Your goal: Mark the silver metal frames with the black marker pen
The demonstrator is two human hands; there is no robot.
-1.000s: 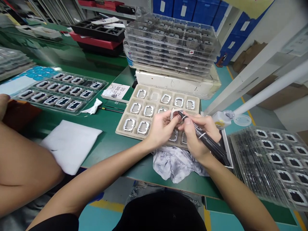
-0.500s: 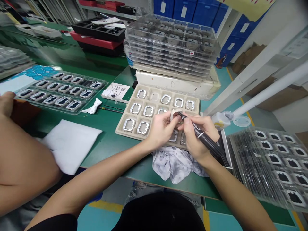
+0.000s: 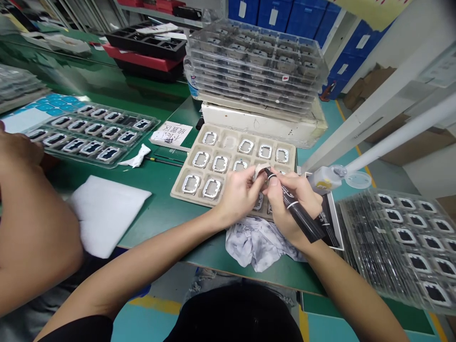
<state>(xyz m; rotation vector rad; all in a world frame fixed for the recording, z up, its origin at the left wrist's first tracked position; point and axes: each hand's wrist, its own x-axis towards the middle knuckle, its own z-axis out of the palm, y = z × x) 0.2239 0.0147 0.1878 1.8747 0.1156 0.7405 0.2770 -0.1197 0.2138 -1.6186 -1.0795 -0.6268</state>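
Observation:
My left hand [image 3: 240, 192] pinches a small silver frame part [image 3: 261, 171] above the beige tray [image 3: 228, 142], which holds several more silver frames in its pockets. My right hand [image 3: 290, 199] grips a black marker pen [image 3: 297, 211] like a pencil, its tip touching the held part. Both hands hover over the tray's near right corner. Under my wrists lies a crumpled grey-white cloth [image 3: 256, 242].
A stack of clear trays [image 3: 254, 66] on a white box stands behind the beige tray. Clear trays of dark parts lie at right [image 3: 402, 237] and left [image 3: 89, 135]. A white pad [image 3: 107, 211], a glue bottle [image 3: 326, 178] and another person's arm [image 3: 32, 228] are nearby.
My hands have shifted slightly and the marker has tilted more upright against the part. The other person's arm at left has moved a little forward.

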